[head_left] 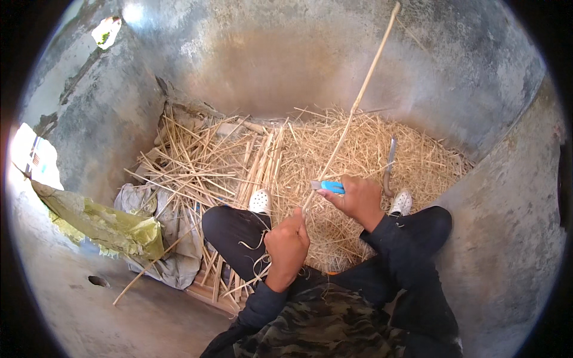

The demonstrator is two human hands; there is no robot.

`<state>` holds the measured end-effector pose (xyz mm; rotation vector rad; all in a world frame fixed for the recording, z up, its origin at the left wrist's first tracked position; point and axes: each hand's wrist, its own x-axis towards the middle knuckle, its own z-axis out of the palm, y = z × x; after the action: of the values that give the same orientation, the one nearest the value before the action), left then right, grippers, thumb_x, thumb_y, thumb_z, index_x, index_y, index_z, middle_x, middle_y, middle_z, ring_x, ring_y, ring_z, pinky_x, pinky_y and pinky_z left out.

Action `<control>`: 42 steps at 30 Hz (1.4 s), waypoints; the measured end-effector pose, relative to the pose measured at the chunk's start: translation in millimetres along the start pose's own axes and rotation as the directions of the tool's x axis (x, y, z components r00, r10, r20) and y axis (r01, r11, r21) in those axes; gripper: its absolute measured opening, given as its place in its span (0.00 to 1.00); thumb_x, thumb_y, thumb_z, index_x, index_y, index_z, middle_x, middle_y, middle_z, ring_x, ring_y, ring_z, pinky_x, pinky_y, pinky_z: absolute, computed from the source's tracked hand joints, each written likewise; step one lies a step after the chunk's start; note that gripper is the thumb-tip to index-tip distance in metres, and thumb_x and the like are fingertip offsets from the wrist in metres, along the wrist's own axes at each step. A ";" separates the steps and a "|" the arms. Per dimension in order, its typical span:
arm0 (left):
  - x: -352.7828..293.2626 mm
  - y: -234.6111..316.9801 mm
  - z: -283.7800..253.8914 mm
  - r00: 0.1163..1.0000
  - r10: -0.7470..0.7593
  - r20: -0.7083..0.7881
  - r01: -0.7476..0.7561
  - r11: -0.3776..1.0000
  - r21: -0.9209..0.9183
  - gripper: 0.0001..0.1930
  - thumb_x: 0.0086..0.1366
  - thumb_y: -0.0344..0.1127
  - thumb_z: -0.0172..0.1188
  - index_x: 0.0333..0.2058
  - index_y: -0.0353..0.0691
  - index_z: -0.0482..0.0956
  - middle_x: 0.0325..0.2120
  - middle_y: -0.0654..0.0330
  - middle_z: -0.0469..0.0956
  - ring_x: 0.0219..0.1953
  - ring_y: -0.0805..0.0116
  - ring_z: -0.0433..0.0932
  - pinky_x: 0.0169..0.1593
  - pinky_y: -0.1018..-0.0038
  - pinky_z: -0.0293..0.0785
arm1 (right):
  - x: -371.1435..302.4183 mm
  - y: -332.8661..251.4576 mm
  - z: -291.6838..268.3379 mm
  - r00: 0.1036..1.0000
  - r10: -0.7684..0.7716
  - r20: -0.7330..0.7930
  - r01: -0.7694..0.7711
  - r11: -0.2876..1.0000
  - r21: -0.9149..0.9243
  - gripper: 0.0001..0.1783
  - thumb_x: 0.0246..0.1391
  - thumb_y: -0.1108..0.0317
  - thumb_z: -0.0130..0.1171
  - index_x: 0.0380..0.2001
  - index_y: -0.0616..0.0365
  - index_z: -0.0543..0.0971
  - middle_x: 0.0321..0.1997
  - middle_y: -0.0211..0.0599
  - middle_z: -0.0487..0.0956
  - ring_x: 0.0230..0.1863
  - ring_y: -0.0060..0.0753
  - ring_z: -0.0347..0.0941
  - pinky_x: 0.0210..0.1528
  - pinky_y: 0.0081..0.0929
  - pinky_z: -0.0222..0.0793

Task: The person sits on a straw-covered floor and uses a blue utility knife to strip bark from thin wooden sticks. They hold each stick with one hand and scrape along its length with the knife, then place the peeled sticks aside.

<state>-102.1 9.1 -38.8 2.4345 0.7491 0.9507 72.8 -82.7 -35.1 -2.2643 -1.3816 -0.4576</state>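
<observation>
My left hand [287, 244] is closed round the lower end of a long, thin pale stick [356, 106], which slants up and away to the right against the far wall. In my right hand [360, 200] is a small knife with a blue handle [332, 187]. Its short blade [316, 185] lies against the stick, a little beyond my left fist. Thin curled strips [258, 243] hang by my left wrist and over my dark trouser leg.
Pale shavings [412, 146] cover the floor ahead, with a curved sickle-like tool [390, 164] on them. Split sticks [203, 155] are heaped at the left, beside a grey cloth [182, 262] and a torn yellow-green sheet [113, 227]. Bare walls [286, 59] enclose the space. My white clogs [260, 201] rest among the shavings.
</observation>
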 end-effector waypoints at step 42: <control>-12.0 -9.4 37.1 0.996 0.015 0.085 -0.007 0.996 -0.088 0.06 0.59 0.28 0.54 0.29 0.34 0.79 0.19 0.46 0.74 0.21 0.47 0.75 0.24 0.58 0.68 | 67.1 144.4 51.5 0.986 -0.146 0.079 0.160 0.961 -0.224 0.45 0.43 0.18 0.38 0.14 0.52 0.75 0.08 0.35 0.69 0.11 0.36 0.69 0.16 0.36 0.61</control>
<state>-86.3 2.2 -74.9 2.3890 0.6512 0.8585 234.3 -63.0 -74.3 -2.3795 -1.6170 -0.6330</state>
